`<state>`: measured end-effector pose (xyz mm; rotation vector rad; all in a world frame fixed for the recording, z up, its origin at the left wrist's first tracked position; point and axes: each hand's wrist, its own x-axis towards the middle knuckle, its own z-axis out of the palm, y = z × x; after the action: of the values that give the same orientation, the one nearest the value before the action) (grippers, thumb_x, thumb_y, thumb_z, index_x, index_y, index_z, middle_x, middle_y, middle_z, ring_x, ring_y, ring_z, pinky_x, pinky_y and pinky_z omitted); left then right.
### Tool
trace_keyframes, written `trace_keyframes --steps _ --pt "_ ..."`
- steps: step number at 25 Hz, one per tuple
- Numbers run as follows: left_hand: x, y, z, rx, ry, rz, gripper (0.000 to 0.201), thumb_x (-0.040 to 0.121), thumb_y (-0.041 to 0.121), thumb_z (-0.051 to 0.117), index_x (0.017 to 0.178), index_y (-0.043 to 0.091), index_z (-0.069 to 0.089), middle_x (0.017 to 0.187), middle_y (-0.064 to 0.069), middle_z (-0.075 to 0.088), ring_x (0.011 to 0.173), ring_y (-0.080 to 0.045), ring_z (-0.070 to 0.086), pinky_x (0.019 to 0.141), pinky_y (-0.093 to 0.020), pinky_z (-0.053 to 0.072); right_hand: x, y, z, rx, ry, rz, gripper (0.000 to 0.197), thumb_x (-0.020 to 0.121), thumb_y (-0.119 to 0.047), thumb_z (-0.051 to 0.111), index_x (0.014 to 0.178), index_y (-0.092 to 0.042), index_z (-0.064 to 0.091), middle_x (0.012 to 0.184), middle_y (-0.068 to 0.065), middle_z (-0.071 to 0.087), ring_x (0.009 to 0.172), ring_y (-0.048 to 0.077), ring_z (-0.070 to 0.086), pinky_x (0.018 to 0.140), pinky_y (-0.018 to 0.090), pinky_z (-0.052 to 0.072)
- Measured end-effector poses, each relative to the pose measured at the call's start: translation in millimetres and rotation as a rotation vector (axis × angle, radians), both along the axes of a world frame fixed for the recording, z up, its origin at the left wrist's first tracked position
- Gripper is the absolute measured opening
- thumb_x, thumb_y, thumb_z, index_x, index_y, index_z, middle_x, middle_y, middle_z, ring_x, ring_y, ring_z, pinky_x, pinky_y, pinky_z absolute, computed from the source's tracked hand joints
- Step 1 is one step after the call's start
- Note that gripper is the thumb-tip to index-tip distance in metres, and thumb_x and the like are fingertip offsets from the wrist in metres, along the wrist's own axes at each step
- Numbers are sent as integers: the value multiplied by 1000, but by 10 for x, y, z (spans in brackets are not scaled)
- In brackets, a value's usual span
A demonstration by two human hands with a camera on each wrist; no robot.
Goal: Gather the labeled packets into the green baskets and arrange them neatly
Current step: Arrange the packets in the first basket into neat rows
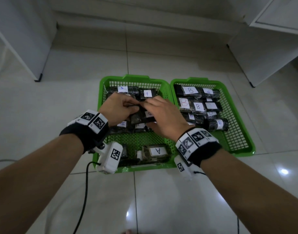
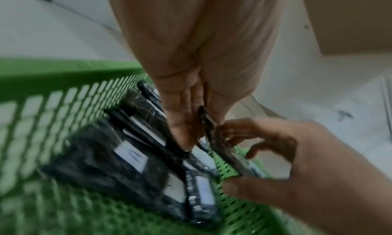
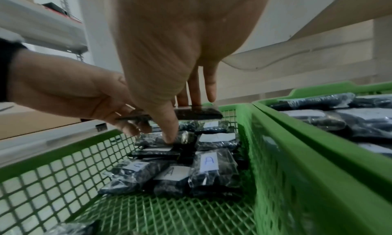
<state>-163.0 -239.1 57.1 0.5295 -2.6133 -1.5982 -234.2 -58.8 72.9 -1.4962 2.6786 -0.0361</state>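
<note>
Both forearms are extended forward and downward over the left green basket, each wrist wrapped in a black band carrying white blocks printed with square black-and-white markers. The left hand is held palm down with its fingers curled, pinching one end of a flat dark packet between thumb and fingers. The right hand meets it from the right: its fingers are laid nearly straight along the far edge of the same packet while the thumb is pointed down onto the pile beneath. The held packet is raised just above the stacked packets marked A in the far half of the left basket. These packets are seen as soft, glossy clear-film pouches with dark contents and white rectangular labels handwritten in blue. One further packet labeled A lies apart near the basket's near edge. The right green basket, touching the left one, holds packets marked B in rows. Both baskets are rigid plastic with square mesh walls and solid rims, and rest on a glossy pale tiled floor. White furniture stands at the far left and right.
</note>
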Motion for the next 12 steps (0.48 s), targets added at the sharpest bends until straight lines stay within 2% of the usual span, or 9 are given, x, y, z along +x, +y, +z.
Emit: trace_keyframes --steps 2,5,7,10,12 --pt "35 -27 -70 -306 -58 -76 16 88 28 69 102 21 70 95 7 71 87 -11 67 80 -26 55 -72 -34 -103 64 -31 -58 64 75 -29 85 131 -19 57 120 -6 62 113 16 50 95 34 47" --pt "81 -75 -180 -784 -285 -364 28 80 34 71 101 18 63 103 -2 67 92 -22 64 81 -36 56 -149 -88 -264 197 -13 -84 60 71 -25 89 122 -16 59 113 -3 65 108 18 52 84 32 47" --pt "70 -73 -199 -905 -378 -495 37 78 39 74 104 16 61 105 -5 63 96 -26 64 81 -39 56 -156 -123 -345 238 -10 -77 57 73 -15 88 121 -13 59 112 1 66 109 20 53 80 31 46" --pt "-24 -43 -163 -980 -392 -557 41 82 42 73 109 14 61 108 -9 62 101 -29 64 81 -38 54 -176 -170 -366 253 -43 -105 65 73 -6 87 130 -9 55 121 7 60 115 25 54 87 35 51" --pt "-78 -34 -165 -1003 -411 -577 39 86 40 69 111 13 60 110 -9 62 103 -30 63 80 -36 51 -191 -182 -344 260 -71 -137 74 69 -6 90 133 -8 54 128 10 53 117 27 54 90 37 53"
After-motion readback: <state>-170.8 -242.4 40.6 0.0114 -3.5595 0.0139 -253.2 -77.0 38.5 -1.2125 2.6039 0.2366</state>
